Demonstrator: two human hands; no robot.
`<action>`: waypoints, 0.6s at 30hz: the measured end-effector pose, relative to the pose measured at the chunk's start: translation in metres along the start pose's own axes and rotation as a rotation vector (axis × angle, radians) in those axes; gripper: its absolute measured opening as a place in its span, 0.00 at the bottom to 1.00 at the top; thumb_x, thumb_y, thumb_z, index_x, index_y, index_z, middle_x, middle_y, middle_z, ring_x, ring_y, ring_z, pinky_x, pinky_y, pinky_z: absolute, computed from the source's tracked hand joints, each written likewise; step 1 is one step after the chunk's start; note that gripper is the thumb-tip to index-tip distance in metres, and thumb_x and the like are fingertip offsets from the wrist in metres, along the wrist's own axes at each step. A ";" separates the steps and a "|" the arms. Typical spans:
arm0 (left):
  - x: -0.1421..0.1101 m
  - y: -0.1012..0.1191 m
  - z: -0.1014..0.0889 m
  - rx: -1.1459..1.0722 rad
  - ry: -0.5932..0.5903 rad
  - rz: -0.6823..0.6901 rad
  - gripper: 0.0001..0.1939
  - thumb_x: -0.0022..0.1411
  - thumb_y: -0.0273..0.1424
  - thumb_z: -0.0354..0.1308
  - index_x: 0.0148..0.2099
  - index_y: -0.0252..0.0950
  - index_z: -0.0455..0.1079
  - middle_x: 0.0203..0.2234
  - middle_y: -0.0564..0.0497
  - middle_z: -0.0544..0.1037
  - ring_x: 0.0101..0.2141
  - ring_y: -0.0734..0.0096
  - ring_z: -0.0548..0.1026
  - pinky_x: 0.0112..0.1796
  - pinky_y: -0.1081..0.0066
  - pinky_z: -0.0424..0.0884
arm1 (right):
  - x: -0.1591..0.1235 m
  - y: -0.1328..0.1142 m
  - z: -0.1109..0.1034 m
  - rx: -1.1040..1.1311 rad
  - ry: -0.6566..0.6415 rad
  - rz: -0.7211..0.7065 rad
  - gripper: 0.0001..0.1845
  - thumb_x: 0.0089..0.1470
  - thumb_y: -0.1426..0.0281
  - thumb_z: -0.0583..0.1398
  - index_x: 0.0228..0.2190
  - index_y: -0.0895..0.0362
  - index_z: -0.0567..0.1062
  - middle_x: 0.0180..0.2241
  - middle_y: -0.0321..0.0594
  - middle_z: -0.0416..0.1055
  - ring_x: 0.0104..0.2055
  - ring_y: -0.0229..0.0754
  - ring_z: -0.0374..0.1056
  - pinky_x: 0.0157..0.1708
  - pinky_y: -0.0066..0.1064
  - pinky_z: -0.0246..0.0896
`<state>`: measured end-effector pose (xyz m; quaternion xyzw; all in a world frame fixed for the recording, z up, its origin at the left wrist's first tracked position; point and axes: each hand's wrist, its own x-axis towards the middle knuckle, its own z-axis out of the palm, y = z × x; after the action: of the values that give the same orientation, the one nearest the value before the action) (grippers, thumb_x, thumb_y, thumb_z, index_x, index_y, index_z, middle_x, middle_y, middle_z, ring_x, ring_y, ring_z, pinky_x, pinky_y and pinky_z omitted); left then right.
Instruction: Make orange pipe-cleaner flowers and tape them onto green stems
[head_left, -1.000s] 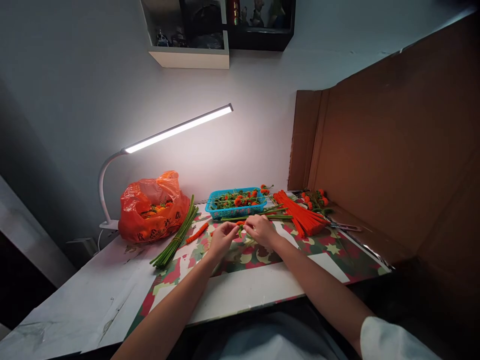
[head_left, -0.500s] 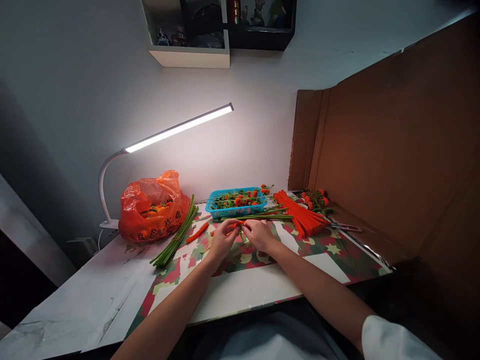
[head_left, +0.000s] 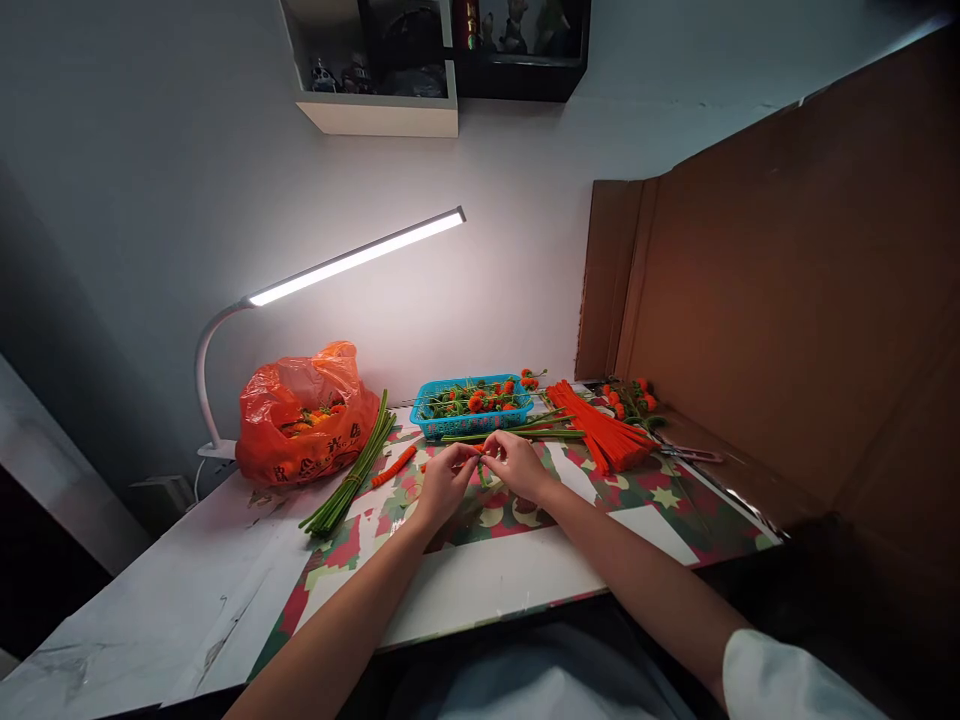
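Observation:
My left hand point(head_left: 445, 482) and my right hand point(head_left: 517, 468) meet above the patterned table cover, fingertips pinched together. Between them is a small orange pipe cleaner piece point(head_left: 481, 449), mostly hidden by the fingers. A bit of green point(head_left: 482, 478) hangs just below the fingertips. Left of my left hand lies an orange coiled pipe cleaner point(head_left: 394, 467). Behind my hands, a few green stems point(head_left: 551, 434) lie flat in front of a blue basket point(head_left: 439, 428), which holds orange pompom flowers point(head_left: 477, 402) on green stems.
A bundle of orange pipe cleaners point(head_left: 604, 430) lies to the right, near scissors point(head_left: 694, 454) and more orange flowers point(head_left: 619, 405). On the left are a tied bundle of green stems point(head_left: 349, 485), an orange plastic bag point(head_left: 300, 445) and a lit lamp point(head_left: 360, 258). Cardboard point(head_left: 750, 300) walls the right side.
My right hand has risen slightly, its fingers more arched at the pinch. The left hand has stayed almost in place, and the small orange piece remains between them.

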<state>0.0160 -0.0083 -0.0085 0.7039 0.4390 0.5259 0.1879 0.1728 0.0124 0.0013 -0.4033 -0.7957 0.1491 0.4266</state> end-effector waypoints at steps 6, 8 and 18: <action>0.000 0.000 0.002 -0.047 0.025 -0.010 0.07 0.57 0.35 0.55 0.34 0.37 0.70 0.28 0.50 0.77 0.30 0.67 0.76 0.31 0.69 0.72 | 0.000 0.000 0.000 -0.045 -0.015 -0.013 0.04 0.53 0.69 0.59 0.28 0.56 0.70 0.30 0.35 0.72 0.31 0.37 0.64 0.34 0.29 0.50; -0.001 0.001 0.002 -0.053 0.033 -0.007 0.06 0.56 0.34 0.55 0.33 0.37 0.70 0.28 0.50 0.77 0.29 0.67 0.75 0.31 0.69 0.72 | -0.001 -0.001 0.001 -0.068 -0.017 0.001 0.05 0.54 0.68 0.58 0.29 0.56 0.71 0.30 0.35 0.72 0.32 0.37 0.64 0.35 0.30 0.49; -0.001 0.002 0.003 -0.018 0.091 -0.036 0.06 0.55 0.34 0.55 0.31 0.37 0.70 0.27 0.50 0.77 0.28 0.67 0.75 0.30 0.69 0.71 | -0.004 -0.004 0.007 -0.147 -0.067 -0.009 0.05 0.56 0.69 0.56 0.30 0.56 0.68 0.31 0.36 0.71 0.36 0.39 0.65 0.37 0.31 0.46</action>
<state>0.0190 -0.0099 -0.0090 0.6695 0.4548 0.5579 0.1836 0.1665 0.0078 -0.0028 -0.4246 -0.8201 0.1019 0.3698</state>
